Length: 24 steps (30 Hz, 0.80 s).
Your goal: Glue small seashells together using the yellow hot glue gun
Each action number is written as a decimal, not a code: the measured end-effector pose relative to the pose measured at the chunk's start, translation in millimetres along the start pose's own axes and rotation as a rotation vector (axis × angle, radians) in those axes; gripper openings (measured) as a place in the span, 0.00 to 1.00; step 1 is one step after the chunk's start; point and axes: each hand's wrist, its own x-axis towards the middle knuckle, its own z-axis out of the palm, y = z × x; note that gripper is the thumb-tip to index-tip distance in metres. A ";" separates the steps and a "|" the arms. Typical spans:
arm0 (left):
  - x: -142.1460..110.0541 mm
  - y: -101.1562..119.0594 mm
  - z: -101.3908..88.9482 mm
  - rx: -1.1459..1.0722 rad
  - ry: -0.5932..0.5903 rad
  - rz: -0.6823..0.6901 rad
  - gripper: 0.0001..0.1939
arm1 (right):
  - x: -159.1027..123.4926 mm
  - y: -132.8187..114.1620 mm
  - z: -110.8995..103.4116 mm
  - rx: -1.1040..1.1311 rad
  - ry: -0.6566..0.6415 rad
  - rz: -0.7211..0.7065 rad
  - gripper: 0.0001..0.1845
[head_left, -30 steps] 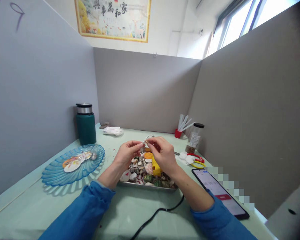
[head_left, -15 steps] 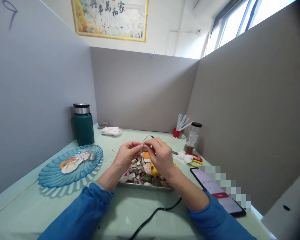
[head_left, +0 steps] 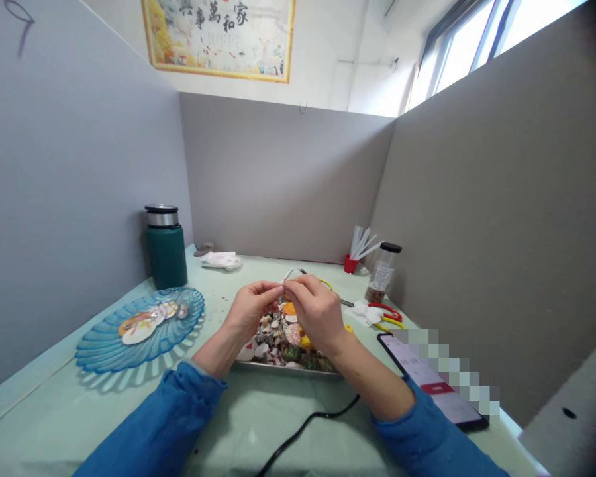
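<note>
My left hand (head_left: 252, 308) and my right hand (head_left: 318, 308) meet fingertip to fingertip, both pinched closed. Whatever sits between the fingertips is too small and covered to name. Under them lies a metal tray (head_left: 288, 370) filled with shells (head_left: 271, 338), some dark green, some pinkish or white. An orange shell (head_left: 289, 309) and something yellow show beside my right hand, partly hidden by it. Just beyond the fingertips a thin white stick-like thing (head_left: 288, 275) points away.
To the left, a blue scalloped plate (head_left: 94, 351) holds several shells, with a green bottle (head_left: 166, 255) behind it. A jar (head_left: 381, 275), red-and-yellow-handled scissors (head_left: 390, 315) and a phone (head_left: 432, 381) are on the right. A black cable (head_left: 308, 421) runs toward me; grey partitions (head_left: 288, 179) surround the table.
My right fingers have shifted slightly and curled closer against the left fingertips, covering the small thing that showed between them. The arms, tray and plate stay in place.
</note>
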 end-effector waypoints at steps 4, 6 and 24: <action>0.3 -1.0 -0.5 0.003 0.003 -0.002 0.13 | 1.2 0.0 -0.7 -0.021 0.026 0.018 0.09; 0.4 -1.5 -0.7 0.007 -0.002 0.001 0.13 | 1.8 0.0 -1.4 -0.024 0.031 0.026 0.09; 6.0 -1.8 -7.7 -0.163 -0.025 -0.081 0.10 | 3.1 5.6 -4.2 0.128 0.007 0.148 0.12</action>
